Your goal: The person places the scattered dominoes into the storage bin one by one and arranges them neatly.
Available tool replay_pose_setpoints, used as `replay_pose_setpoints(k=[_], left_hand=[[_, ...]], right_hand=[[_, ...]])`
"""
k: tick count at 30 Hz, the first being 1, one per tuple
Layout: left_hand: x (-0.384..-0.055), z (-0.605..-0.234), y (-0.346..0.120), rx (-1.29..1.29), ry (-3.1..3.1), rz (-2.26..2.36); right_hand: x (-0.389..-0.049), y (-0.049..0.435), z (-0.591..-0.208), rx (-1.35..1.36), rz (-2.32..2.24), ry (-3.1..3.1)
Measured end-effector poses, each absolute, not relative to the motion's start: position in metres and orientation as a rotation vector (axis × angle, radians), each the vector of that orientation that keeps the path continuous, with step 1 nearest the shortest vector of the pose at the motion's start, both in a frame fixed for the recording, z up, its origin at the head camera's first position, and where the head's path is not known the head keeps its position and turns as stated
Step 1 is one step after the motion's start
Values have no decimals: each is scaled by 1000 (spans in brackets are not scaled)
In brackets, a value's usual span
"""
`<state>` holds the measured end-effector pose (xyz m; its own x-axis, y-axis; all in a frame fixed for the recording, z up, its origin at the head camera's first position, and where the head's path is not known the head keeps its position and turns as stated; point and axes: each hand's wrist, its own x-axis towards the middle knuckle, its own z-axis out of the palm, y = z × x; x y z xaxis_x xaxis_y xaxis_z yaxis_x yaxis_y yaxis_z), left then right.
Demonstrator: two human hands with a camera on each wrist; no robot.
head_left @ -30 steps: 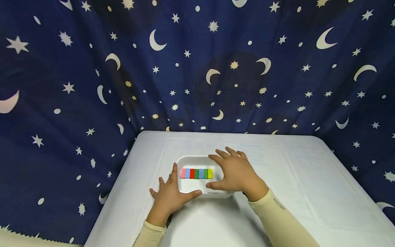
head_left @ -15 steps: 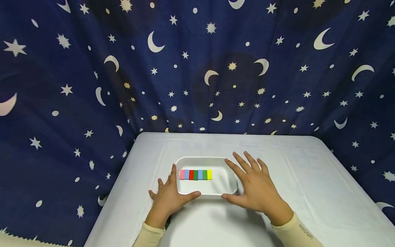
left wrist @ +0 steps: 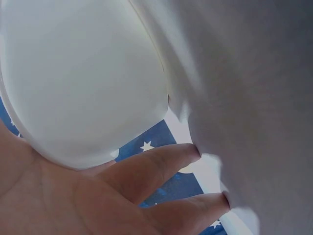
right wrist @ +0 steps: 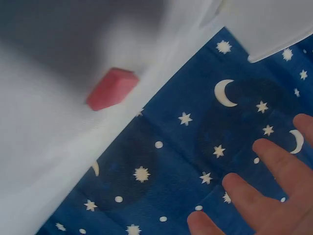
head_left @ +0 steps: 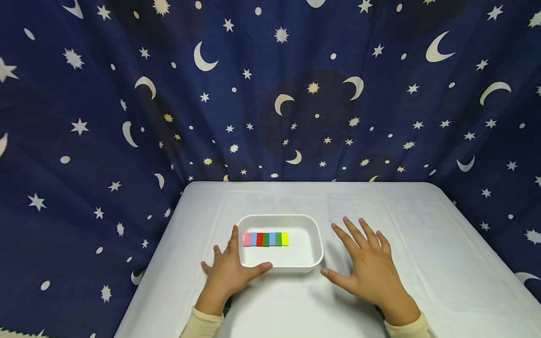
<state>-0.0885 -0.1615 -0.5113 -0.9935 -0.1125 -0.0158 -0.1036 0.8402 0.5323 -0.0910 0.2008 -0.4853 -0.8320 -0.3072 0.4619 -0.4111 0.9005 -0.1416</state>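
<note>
A white rectangular tray (head_left: 302, 251) with rounded corners stands on the table. Inside it, on the left, lies a row of small flat coloured blocks (head_left: 266, 239), from pink through blue, red and green to yellow. My left hand (head_left: 230, 277) rests at the tray's left end, index finger along the side, thumb at the front corner. Two of its fingertips touch the white cloth in the left wrist view. Apart from the tray, to its right, my right hand (head_left: 372, 272) hovers with fingers spread, holding nothing. The right wrist view shows a red block (right wrist: 112, 90) on the cloth, not visible in the head view.
The table (head_left: 422, 225) has a white cloth over it. A dark blue curtain (head_left: 236, 108) with moons and stars hangs behind and at both sides.
My right hand has moved from over the tray's right end outward to the right and nearer to me, baring that end. The left hand stays at the tray.
</note>
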Motion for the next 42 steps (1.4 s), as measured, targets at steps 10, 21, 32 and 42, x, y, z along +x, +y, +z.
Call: replay_pose_setpoints(k=[10, 21, 32, 42], left_hand=[[-86, -512, -159, 158, -3007, -862], [-87, -510, -160, 227, -3019, -740], [-89, -511, -161, 276, -3029, -724], [-90, -512, -161, 271, -3031, -720]], right_hand=[[-85, 210, -492, 463, 365, -2624], [-87, 209, -493, 453, 393, -2621], [-91, 208, -495, 455, 390, -2632], [-93, 209, -498, 451, 380, -2656]])
